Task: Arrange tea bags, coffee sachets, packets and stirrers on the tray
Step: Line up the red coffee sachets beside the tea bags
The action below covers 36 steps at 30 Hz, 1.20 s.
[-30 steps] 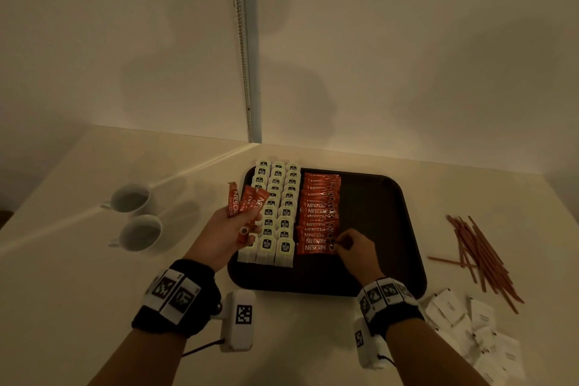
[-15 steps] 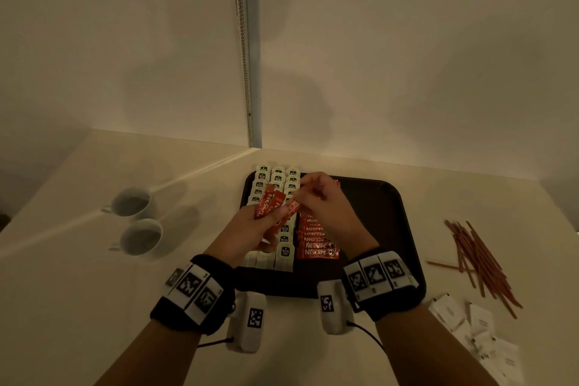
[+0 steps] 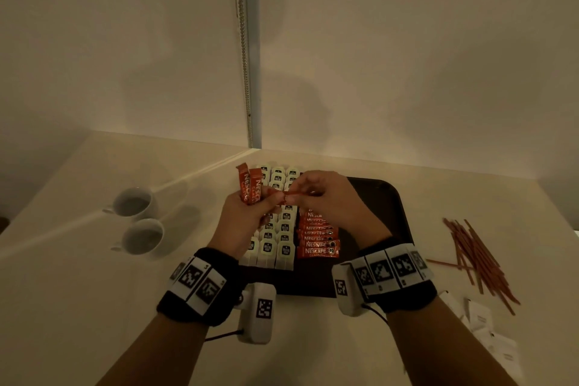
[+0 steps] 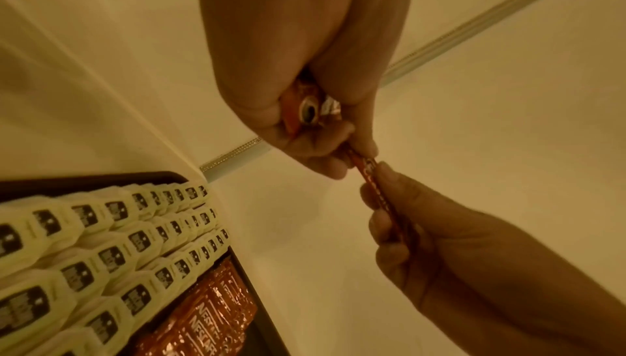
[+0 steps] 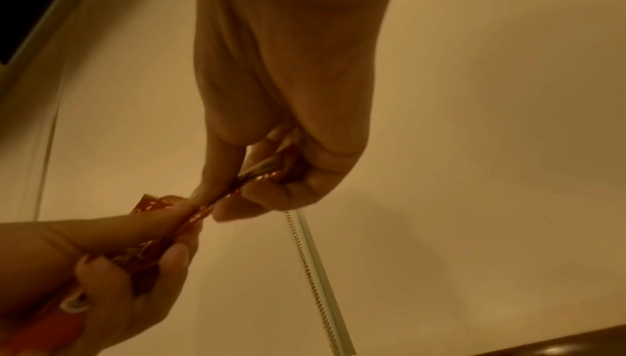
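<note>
Working over the dark tray [image 3: 391, 213], we are in the coffee-sachet step: three rows of tea bags [image 3: 283, 235] already fill its left side, and a stack of coffee sachets [image 3: 318, 240] lies just beside them, with the right half bare. Off the tray to the right wait the stirrers [image 3: 479, 257] and, nearer us, the white packets [image 3: 488, 332]; two cups [image 3: 138, 219] stand well apart on the left. Our left hand [image 3: 247, 219] grips a small bunch of spare sachets [image 3: 250, 186] upright, fingers curled round them. Our right hand [image 3: 326, 200] pinches a single sachet [image 4: 370, 177] between thumb and fingertips, drawing it from the bunch. Next, we judge, this sachet must go down flat on the red stack, lined up with the others, without nudging the tea bags.
</note>
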{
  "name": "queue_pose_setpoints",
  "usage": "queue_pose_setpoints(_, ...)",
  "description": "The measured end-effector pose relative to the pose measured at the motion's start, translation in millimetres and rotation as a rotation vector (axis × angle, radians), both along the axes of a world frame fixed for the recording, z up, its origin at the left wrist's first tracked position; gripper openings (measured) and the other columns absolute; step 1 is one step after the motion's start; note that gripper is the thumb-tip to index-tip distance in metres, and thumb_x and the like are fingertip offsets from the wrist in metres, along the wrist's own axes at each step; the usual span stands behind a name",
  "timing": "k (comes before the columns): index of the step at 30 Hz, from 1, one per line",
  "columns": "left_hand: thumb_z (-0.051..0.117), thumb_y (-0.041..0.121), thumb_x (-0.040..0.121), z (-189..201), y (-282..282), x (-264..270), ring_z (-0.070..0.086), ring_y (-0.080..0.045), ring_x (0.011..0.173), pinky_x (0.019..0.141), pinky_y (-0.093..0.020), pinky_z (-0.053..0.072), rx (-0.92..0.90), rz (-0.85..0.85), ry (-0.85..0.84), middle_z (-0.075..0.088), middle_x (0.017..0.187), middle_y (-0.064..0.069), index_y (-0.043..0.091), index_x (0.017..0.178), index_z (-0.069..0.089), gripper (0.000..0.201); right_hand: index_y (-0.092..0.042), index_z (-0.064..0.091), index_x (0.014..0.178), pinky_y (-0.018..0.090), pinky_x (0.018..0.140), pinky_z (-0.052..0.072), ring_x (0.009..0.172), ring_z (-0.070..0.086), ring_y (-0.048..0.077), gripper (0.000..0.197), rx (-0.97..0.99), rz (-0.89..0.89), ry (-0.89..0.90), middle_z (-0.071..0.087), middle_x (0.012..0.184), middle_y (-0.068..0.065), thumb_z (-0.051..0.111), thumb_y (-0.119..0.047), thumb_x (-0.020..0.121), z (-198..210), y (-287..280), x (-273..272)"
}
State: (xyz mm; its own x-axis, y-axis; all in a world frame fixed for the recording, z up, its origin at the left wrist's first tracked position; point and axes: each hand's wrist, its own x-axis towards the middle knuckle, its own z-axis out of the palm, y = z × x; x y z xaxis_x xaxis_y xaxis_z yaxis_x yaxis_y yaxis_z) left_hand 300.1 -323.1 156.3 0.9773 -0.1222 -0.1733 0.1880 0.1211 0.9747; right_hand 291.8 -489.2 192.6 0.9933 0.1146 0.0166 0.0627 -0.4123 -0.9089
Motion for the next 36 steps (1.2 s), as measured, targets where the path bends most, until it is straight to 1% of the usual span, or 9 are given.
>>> queue_pose_setpoints(4,0.065,0.008,0.085,3.4,-0.7,-2.4,0.068,-0.014,0.071,0.051,-0.017,0.045,-0.117,-0.006,0.067,0.072,0.087,-0.009,0.004,0.096,0.065,0.012,-0.011,0.071,0.09,0.013,0.059,0.051,0.063,0.063,0.003,0.009,0.043,-0.023,-0.059,0.07,0.081,0.003,0.071,-0.012,0.081,6.2,0.8,-3.1)
queue_pose_setpoints(8,0.061,0.007,0.087,4.2,-0.6,-6.1,0.068,-0.012,0.066,0.047,-0.015,0.044,-0.234,-0.008,0.183,0.071,0.083,-0.006,0.006,0.097,0.064,0.01,-0.006,0.065,0.094,0.019,0.06,0.054,0.059,0.064,0.012,0.018,0.156,-0.161,-0.078,0.069,0.076,0.01,0.073,-0.012,0.079,11.9,-0.5,-4.1)
queue_pose_setpoints(12,0.059,0.009,0.089,5.1,-4.9,-12.7,0.067,-0.01,0.065,0.046,-0.013,0.042,-0.233,-0.079,0.171,0.073,0.084,-0.003,0.01,0.103,0.066,0.015,-0.007,0.067,0.087,0.024,0.063,0.056,0.057,0.064,0.013,0.013,0.038,-0.191,-0.136,0.069,0.072,0.008,0.072,-0.017,0.081,16.4,2.3,-3.5)
queue_pose_setpoints(19,0.063,0.011,0.086,7.7,-1.0,-7.0,0.066,-0.01,0.06,0.046,-0.015,0.043,-0.239,-0.004,0.182,0.073,0.077,-0.003,0.004,0.098,0.065,0.015,-0.009,0.068,0.093,0.019,0.061,0.055,0.06,0.066,0.01,0.01,0.206,-0.26,0.005,0.069,0.081,0.007,0.064,-0.015,0.087,14.5,-3.3,-3.9)
queue_pose_setpoints(22,0.064,0.012,0.085,6.7,-0.3,-7.1,0.066,-0.01,0.06,0.047,-0.015,0.043,-0.202,-0.007,0.178,0.073,0.077,-0.003,0.004,0.101,0.066,0.018,-0.012,0.068,0.094,0.017,0.062,0.055,0.065,0.068,0.009,0.008,0.246,-0.262,0.024,0.069,0.083,0.005,0.064,-0.011,0.086,10.9,-4.7,-5.4)
queue_pose_setpoints(25,0.067,0.012,0.083,7.8,3.4,-3.8,0.064,-0.011,0.059,0.052,-0.02,0.044,-0.099,0.037,0.083,0.073,0.075,-0.003,0.007,0.092,0.069,0.011,-0.008,0.069,0.093,0.016,0.064,0.054,0.066,0.067,0.007,0.01,0.296,-0.23,0.043,0.068,0.081,0.006,0.063,-0.005,0.086,6.7,-9.9,-8.4)
queue_pose_setpoints(28,0.069,0.011,0.082,11.0,6.6,0.3,0.062,-0.009,0.054,0.05,-0.017,0.044,-0.022,0.046,-0.001,0.073,0.072,-0.003,0.009,0.087,0.07,0.005,-0.014,0.069,0.088,0.014,0.063,0.051,0.063,0.064,0.004,0.009,0.287,-0.228,0.045,0.069,0.076,0.002,0.064,-0.008,0.084,1.8,-15.1,-12.1)
queue_pose_setpoints(32,0.067,0.015,0.085,9.1,6.2,-0.1,0.062,-0.01,0.052,0.048,-0.017,0.044,0.041,0.045,-0.037,0.073,0.073,-0.003,0.012,0.086,0.07,0.004,-0.013,0.068,0.095,0.017,0.07,0.054,0.074,0.066,0.008,0.012,0.28,-0.186,0.075,0.07,0.088,0.007,0.06,-0.008,0.088,-7.0,-21.7,-11.1)
queue_pose_setpoints(36,0.058,0.029,0.092,4.9,15.4,-0.4,0.056,-0.011,0.046,0.047,-0.019,0.043,0.074,0.106,0.048,0.059,0.049,0.006,0.011,0.082,0.063,0.022,-0.011,0.062,0.098,0.024,0.076,0.056,0.09,0.065,0.016,0.014,0.137,-0.204,0.129,0.064,0.101,0.007,0.053,-0.004,0.091,-30.1,-48.6,-12.4)
